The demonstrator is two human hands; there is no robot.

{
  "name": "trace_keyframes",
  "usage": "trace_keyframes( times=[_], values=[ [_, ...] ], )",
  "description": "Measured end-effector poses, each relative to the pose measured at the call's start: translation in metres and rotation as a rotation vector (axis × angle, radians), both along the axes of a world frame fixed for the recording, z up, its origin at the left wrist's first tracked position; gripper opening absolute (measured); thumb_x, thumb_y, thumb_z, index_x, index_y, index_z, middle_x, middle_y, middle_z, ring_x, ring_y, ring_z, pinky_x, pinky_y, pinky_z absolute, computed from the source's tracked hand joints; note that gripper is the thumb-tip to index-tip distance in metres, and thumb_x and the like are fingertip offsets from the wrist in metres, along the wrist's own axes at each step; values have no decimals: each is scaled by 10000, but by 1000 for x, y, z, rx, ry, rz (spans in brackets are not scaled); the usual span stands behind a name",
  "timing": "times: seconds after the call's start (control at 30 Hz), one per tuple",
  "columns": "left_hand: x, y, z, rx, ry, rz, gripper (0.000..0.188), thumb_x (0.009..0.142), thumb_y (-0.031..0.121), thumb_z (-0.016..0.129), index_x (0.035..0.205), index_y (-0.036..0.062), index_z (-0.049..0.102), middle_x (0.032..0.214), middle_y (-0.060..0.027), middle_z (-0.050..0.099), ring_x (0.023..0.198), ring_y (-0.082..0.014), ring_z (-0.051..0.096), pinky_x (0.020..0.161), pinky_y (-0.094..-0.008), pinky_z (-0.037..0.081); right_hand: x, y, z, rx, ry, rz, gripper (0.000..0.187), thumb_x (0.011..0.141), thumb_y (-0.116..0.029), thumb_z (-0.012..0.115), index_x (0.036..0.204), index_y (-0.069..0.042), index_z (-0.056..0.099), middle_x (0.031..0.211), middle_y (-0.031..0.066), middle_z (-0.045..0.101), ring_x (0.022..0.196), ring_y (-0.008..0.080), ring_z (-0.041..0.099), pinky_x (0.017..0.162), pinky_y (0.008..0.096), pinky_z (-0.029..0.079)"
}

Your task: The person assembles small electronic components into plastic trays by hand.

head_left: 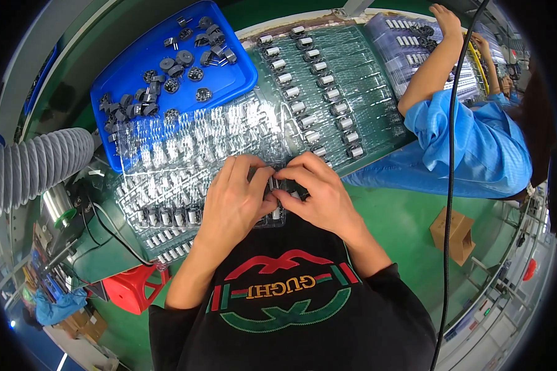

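Note:
My left hand (235, 193) and my right hand (319, 191) meet over the near right corner of a clear plastic blister tray (130, 148). Their thumbs and forefingers are closed around one small dark part with a silver cylinder (275, 183), mostly hidden by the fingertips. Along the tray's near edge sit several like parts (179, 219), each with a silver cylinder upright in its pocket. Another such part (276, 214) lies just below my fingers. The far pockets are hard to read through glare.
Behind the tray, a blue bin (238, 86) holds loose dark round parts (184, 58). Right of it, another clear tray (365, 74) carries two columns of parts. A co-worker's arm (436, 65) reaches over stacked trays (408, 40). A grey hose (40, 164) stands left; a black cable (450, 185) hangs right.

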State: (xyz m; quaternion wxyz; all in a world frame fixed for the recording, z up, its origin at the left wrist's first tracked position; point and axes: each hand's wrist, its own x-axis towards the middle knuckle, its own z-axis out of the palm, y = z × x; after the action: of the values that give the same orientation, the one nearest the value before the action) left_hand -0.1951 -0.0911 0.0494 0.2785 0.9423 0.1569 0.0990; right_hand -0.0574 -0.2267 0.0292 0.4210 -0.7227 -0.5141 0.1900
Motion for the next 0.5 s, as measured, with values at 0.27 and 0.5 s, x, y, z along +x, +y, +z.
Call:
trace_keyframes(
  times=[0.27,0.5],
  values=[
    [-6,4,29,-228,-129,-22,433,662,-16,767,1072,-7,628,1022,-131,656,921,-325,622,817,-419,527,-2,7,13,289,-81,30,344,650,-11,816,977,-41,714,1027,73,653,845,269,624,727,367,524],
    [-4,5,45,-317,-159,22,440,668,-32,768,1090,-2,648,981,-114,646,873,-306,629,759,-389,530,-2,3,35,332,-130,44,474,649,40,791,1115,-20,727,1011,100,622,803,235,606,664,336,516]
  ],
)
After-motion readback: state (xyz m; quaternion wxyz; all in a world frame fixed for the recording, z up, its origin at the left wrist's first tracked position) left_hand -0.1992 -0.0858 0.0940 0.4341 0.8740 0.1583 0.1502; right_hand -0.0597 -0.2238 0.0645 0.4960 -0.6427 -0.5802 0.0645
